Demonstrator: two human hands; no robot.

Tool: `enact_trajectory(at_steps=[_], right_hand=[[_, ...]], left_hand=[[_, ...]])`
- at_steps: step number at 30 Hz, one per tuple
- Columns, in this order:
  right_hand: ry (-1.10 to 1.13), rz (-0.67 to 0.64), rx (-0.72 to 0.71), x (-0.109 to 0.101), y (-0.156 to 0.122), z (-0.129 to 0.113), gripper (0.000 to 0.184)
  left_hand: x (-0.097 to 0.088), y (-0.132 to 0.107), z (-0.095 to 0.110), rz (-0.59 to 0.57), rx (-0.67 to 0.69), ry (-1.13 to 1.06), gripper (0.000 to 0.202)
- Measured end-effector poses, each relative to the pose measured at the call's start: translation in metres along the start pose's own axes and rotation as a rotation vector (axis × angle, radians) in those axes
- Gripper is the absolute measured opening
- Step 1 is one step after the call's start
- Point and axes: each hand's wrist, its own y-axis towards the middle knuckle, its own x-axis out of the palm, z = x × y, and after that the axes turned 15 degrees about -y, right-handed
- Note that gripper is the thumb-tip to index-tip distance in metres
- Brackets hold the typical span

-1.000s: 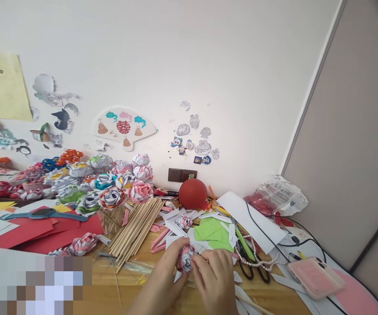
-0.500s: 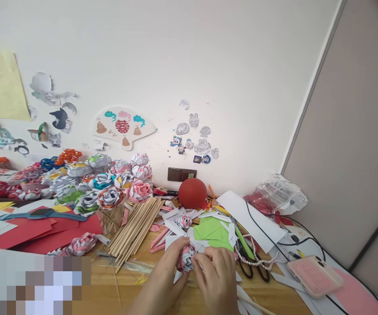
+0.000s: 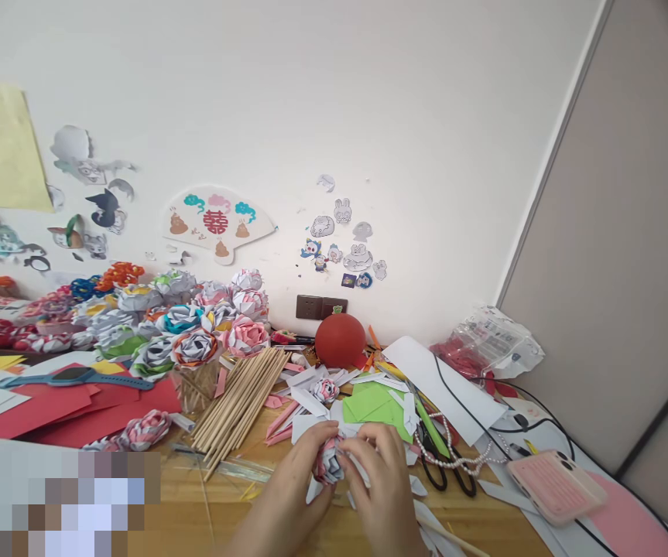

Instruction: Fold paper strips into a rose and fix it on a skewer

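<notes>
The left hand [image 3: 299, 480] and right hand [image 3: 383, 483] grip a pink-and-white paper flower [image 3: 327, 461] between their fingers, toward the near edge of a crowded desk [image 3: 186, 514]. Left of them, sticks show inside a see-through container [image 3: 195, 391]; at the far right corner, a clear plastic bag [image 3: 499, 340] holds something red.

The right hand [image 3: 385, 481] has shifted slightly forward, its fingers [image 3: 359, 452] now higher on the paper flower [image 3: 327, 462].

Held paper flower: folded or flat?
Folded: the paper flower shows layered pink and white edges in a rounded bundle between left hand and right hand.
</notes>
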Motion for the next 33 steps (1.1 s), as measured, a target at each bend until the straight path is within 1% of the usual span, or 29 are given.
enact_trajectory(at_steps=[2,4,6,7,9,11,14,17,20,22,24,27,31,33], right_hand=[[0.162,-0.071,0.133,0.003,0.0,0.003,0.005],[0.309,-0.161,0.236,0.005,0.001,0.005,0.004],[0.394,-0.209,0.295,0.005,0.002,0.006,0.004],[0.404,-0.198,0.306,0.004,0.003,0.005,0.004],[0.364,-0.124,0.284,0.001,0.004,0.004,0.005],[0.296,-0.057,0.213,-0.001,0.004,0.002,0.008],[0.203,-0.047,0.097,-0.003,0.002,-0.001,0.011],[0.124,-0.058,0.049,-0.002,0.0,-0.004,0.014],[0.091,-0.05,0.056,0.0,-0.001,-0.006,0.014],[0.091,-0.055,0.072,0.001,-0.001,-0.007,0.013],[0.106,-0.065,0.095,0.003,-0.002,-0.007,0.014],[0.134,-0.063,0.129,0.004,-0.001,-0.005,0.015],[0.162,-0.059,0.152,0.003,0.002,-0.003,0.016],[0.174,-0.075,0.164,0.003,0.002,-0.003,0.016]], left_hand=[[0.0,0.0,0.0,-0.007,0.011,-0.006,0.057],[0.0,0.0,0.002,-0.02,0.019,-0.014,0.055],[-0.001,0.001,0.004,-0.029,0.015,-0.03,0.054],[-0.001,0.002,0.006,-0.021,0.004,-0.038,0.052],[-0.002,0.003,0.008,0.021,-0.041,-0.043,0.048],[-0.003,0.004,0.008,0.076,-0.093,-0.034,0.045],[-0.004,0.005,0.005,0.12,-0.112,-0.019,0.044],[-0.004,0.005,0.003,0.12,-0.056,0.007,0.046],[-0.005,0.006,0.003,0.116,-0.003,0.035,0.041],[-0.005,0.007,0.004,0.119,0.011,0.046,0.038],[-0.005,0.007,0.005,0.117,0.008,0.051,0.038],[-0.004,0.006,0.001,0.093,-0.009,0.039,0.045],[-0.001,0.003,-0.008,0.043,-0.006,0.039,0.062],[0.001,0.002,-0.011,0.031,0.003,0.06,0.067]])
